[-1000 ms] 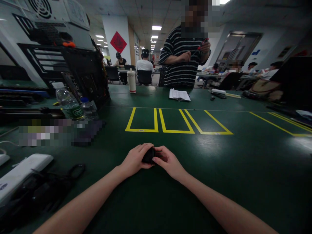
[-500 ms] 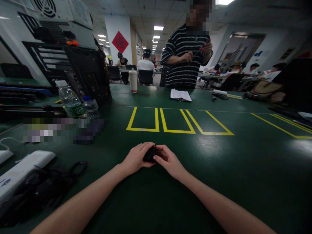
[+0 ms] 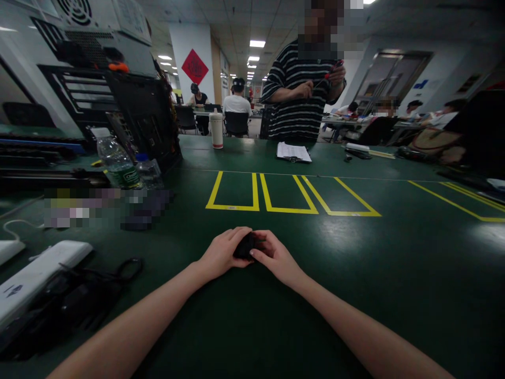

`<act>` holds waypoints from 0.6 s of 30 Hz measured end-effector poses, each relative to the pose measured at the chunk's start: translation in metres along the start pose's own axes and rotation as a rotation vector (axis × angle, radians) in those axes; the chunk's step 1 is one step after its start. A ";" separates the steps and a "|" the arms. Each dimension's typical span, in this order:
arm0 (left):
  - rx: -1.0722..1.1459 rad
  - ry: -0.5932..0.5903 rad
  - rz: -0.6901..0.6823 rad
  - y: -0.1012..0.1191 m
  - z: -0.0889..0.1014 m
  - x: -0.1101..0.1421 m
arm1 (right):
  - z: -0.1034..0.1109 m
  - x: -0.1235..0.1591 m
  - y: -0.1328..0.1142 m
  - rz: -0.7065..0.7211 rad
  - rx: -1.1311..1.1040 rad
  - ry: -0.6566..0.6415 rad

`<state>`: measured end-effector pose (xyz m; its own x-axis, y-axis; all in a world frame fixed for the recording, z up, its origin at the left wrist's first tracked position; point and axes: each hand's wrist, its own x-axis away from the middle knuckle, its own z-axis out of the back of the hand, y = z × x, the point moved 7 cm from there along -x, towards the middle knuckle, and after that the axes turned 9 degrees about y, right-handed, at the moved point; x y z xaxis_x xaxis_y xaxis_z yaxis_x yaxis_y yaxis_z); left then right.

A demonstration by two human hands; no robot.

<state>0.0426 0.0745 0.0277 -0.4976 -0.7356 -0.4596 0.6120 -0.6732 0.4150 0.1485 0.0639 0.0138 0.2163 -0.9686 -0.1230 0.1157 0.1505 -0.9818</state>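
A small, dark, rounded object point(image 3: 244, 246) sits between my two hands over the green table point(image 3: 252, 326); its kind is too dark to make out. My left hand point(image 3: 224, 250) is wrapped round it from the left, thumb below and fingers over the top. From the right, my right hand point(image 3: 275, 257) grips its edge with the thumb in front and the fingers behind. Much of the object is hidden by the fingers. Beyond the hands, yellow tape outlines point(image 3: 232, 208) mark the tabletop.
At left lie a white power strip point(image 3: 51, 268), black cables point(image 3: 79, 295) and water bottles point(image 3: 116, 160) beside a computer case point(image 3: 145, 116). Across the table are a white cup point(image 3: 216, 129) and a clipboard point(image 3: 293, 152). A person in a striped shirt point(image 3: 295, 100) stands behind it, holding a red-handled tool.
The view has shifted very slightly. Both hands keep their hold on the dark object, with hardly any visible movement.
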 end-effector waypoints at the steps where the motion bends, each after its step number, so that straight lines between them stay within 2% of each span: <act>1: 0.002 -0.001 0.001 0.000 0.000 0.000 | 0.000 0.000 0.000 -0.004 0.005 -0.009; 10: 0.002 -0.007 -0.007 0.000 0.001 0.002 | -0.002 0.003 -0.002 0.034 -0.037 -0.053; 18: 0.006 0.004 -0.016 -0.001 -0.001 0.001 | 0.001 0.001 0.002 -0.017 0.005 -0.003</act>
<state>0.0420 0.0741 0.0259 -0.5051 -0.7242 -0.4695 0.6001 -0.6857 0.4120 0.1502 0.0632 0.0114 0.2169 -0.9705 -0.1057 0.1240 0.1348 -0.9831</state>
